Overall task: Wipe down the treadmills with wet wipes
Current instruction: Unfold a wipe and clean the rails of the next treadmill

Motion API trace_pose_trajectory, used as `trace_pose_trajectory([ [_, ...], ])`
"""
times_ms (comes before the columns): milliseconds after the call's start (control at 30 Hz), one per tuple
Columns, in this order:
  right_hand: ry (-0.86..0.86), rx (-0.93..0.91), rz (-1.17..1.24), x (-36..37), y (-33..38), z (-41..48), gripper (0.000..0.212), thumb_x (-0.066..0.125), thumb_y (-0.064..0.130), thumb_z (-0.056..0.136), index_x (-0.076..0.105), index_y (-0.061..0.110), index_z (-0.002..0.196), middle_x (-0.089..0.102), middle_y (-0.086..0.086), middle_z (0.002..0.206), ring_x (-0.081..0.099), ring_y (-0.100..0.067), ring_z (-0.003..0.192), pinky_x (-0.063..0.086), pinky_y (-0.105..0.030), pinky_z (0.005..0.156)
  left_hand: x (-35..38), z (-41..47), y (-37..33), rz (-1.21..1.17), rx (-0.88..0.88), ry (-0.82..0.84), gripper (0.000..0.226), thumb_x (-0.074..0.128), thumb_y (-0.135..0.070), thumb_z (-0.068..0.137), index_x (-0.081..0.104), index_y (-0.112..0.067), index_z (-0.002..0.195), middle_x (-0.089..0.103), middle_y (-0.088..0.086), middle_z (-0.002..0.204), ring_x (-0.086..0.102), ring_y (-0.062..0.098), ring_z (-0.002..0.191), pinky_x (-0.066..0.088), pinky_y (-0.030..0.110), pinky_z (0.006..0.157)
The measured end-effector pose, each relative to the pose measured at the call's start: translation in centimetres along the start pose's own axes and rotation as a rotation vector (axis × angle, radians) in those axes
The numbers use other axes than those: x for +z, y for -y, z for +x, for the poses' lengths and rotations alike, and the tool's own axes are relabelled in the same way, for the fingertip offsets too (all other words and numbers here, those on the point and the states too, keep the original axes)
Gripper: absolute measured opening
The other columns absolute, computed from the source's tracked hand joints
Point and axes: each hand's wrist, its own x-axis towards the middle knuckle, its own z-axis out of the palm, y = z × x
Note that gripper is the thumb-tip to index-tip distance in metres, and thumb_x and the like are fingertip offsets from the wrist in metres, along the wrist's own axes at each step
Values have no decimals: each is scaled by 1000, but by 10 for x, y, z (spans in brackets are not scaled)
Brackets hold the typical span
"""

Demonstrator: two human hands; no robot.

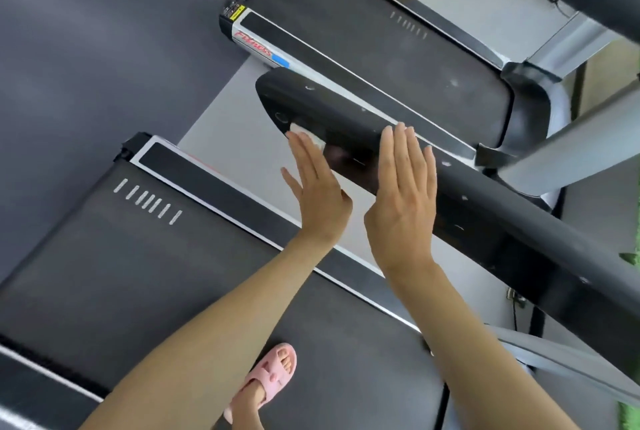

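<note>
1. The left hand's [313, 187] fingers [308, 159] are straight and close together, pressing a white wipe [300, 127] flat against the handrail [502, 215]. Nothing is curled round the wipe; it is pinned under the fingertips only.
2. The right hand [403, 201] also has straight fingers [401, 149] and holds nothing. It lies flat on the handrail just to the right of the left hand, and seems to steady the person.
3. The wipe sits near the rounded end of the black handrail, at centre frame. Only its upper and right edges show past the fingertips.
4. The handrail runs from centre frame down to the right edge. It is glossy and carries pale specks along its length.
5. Beneath the arms lies the near treadmill's belt [138, 273], with a pink slipper [273, 374] on it at lower centre. The far treadmill [381, 48] fills the upper middle, with a strip of grey floor [225, 111] between the two.
6. The step in hand looks like wiping the handrail's end; the rest of the rail, further right, appears not yet done.
7. The next move likely calls for sliding the wipe along the rail toward the right, keeping flat pressure so it does not bunch or slip free. The right hand would have to lift clear of its path.
</note>
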Motion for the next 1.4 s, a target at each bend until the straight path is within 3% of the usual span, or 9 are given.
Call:
trace_pose_trajectory([
  [133,-151,89,12,10,11,3,49,22,-8,92,52,-7,132,57,-21,132,47,-35,127,25,-42,115,-6,-16,-6,25,251,49,73,20,-49,102,-12,-2,147,-2,23,158,5,37,146,9,53,115],
  [200,-155,94,19,11,13,3,50,28,-13,88,52,-7,132,56,-22,133,47,-36,128,22,-41,116,-8,-14,7,137,427,87,86,50,-41,96,-7,-3,147,4,23,158,9,38,146,9,54,114],
  [267,-142,91,24,11,12,1,62,34,-19,74,52,-6,132,56,-22,133,45,-36,128,23,-41,116,-14,3,16,117,324,19,107,73,-13,79,-8,-8,149,-1,18,157,4,37,146,-1,51,113],
  [367,-150,66,9,10,9,1,66,34,-21,70,53,-6,131,57,-21,132,47,-36,126,29,-44,113,-36,35,7,-127,-19,-27,101,61,2,84,-17,-15,146,-11,19,158,-2,37,147,-1,53,114],
  [733,-167,-28,43,11,-3,1,64,33,-18,72,52,-6,132,57,-20,132,50,-36,126,32,-41,110,-63,54,-10,-320,-187,-67,87,48,11,87,-11,-5,150,-15,11,160,-4,29,148,-7,50,115],
  [967,-131,-52,67,11,-9,2,62,50,-19,74,51,-5,134,55,-20,134,47,-35,128,25,-37,114,-20,5,-18,-163,-23,78,93,54,-1,91,-19,-6,148,-29,10,156,-17,25,147,2,56,118],
  [1133,-144,-87,70,11,-11,2,67,41,-22,68,52,-5,132,56,-22,132,50,-38,125,29,-40,110,-45,50,-10,-228,-257,-42,84,51,-4,94,-12,-6,150,-19,11,159,-7,30,148,-3,52,116],
  [1300,-154,-81,38,14,-9,1,50,39,-10,85,52,-5,133,55,-21,134,50,-36,128,25,-38,114,-8,-18,-31,-58,17,120,92,16,-65,87,-10,-4,151,-24,9,157,-16,23,147,-9,37,115],
  [1400,-152,-99,59,11,-11,3,55,33,-12,81,53,-5,132,56,-21,133,52,-36,126,25,-37,113,-6,-5,-16,-120,20,86,83,41,-33,99,-23,-11,146,-28,5,156,-14,22,148,-5,46,119],
])
